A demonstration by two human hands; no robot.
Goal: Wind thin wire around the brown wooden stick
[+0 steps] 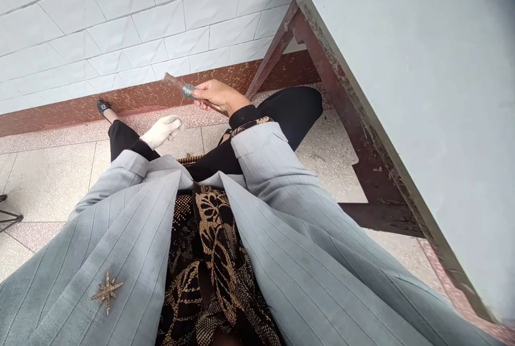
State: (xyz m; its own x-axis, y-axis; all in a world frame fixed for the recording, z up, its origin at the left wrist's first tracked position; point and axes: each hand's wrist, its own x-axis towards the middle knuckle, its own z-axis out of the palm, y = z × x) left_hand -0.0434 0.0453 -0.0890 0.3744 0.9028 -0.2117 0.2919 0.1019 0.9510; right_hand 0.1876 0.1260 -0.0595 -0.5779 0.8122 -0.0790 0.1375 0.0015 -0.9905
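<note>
My right hand (219, 96), bare, is closed around a brown wooden stick (174, 81). A coil of silvery wire (188, 90) is wound round the stick just ahead of my fingers, and the stick's rough end sticks out to the left. My left hand (161, 131) wears a white knit glove and hovers lower and to the left, apart from the stick. Its fingers are curled together; if anything thin is pinched there, I cannot make it out.
A pale tabletop (434, 94) on a dark red wooden frame (322, 61) fills the right side. Ahead rises a white tiled wall (161, 19) with a reddish-brown base. A black metal stand foot (12, 219) pokes in at the left edge above the speckled floor (60, 169).
</note>
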